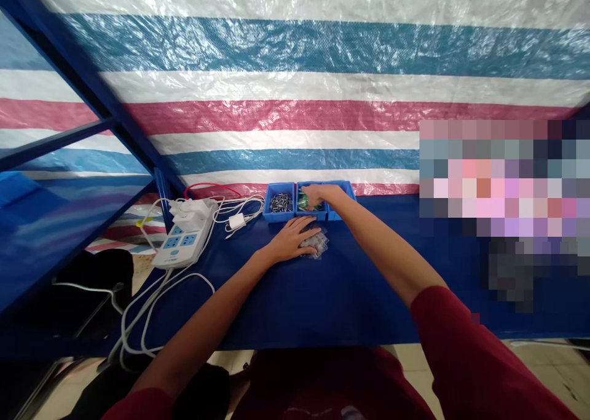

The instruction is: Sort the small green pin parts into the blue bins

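Observation:
My left hand [291, 240] lies palm down on the blue table, its fingers and thumb spread at the edge of a clear plastic bag [318, 243]. Whitish contents show through the bag, too small to name. Just beyond it, my right hand [319, 194] reaches down into a blue bin [311, 216]. Its thumb and forefinger look apart, the other fingers being partly hidden. Small green pieces [303, 201] lie in that bin beside the fingers. To the left, another blue bin [279, 217] contains many small metal screw-like parts [280, 203].
A third blue bin [346, 189] stands behind my right forearm. At left are a white power strip [182, 241] with chargers plugged in, a white adapter [236, 221] and looped cables [150, 309]. Striped plastic sheeting [295, 88] hangs behind the table. The right side is pixelated.

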The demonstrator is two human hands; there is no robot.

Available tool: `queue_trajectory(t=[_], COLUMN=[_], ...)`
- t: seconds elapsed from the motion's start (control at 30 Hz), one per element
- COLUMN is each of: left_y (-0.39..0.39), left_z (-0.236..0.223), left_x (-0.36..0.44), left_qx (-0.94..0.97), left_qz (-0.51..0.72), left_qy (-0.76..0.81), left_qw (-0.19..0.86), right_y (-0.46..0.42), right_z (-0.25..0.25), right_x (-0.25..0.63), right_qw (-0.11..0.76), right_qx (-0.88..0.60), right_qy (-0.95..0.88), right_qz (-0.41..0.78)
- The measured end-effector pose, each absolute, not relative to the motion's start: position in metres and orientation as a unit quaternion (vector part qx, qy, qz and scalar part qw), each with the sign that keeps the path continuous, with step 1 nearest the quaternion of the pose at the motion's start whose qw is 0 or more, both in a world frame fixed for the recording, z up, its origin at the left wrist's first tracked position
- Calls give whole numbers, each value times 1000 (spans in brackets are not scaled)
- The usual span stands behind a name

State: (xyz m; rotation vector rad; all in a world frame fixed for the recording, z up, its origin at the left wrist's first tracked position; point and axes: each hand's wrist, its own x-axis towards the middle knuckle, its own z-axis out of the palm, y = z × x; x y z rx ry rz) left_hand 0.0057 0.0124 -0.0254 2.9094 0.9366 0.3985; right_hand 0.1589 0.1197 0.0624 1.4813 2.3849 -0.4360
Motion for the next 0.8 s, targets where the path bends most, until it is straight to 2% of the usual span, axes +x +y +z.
queue_trajectory(t=[0.1, 0.4, 0.8], left_y=[13, 14, 16], left_z=[-26, -30, -33], left_x=[5, 4, 4], left_qx=[940, 936, 937], left_qz=[129, 136, 157], left_qy=[313, 319, 308], left_qw=[42, 56, 54], right_y=[124, 123, 120], right_z=[62, 63, 46], right_x=[152, 143, 144], right_qw=[179, 182, 109], right_qx=[527, 529, 520], right_qy=[820, 821, 847], right_qz=[-137, -118, -24])
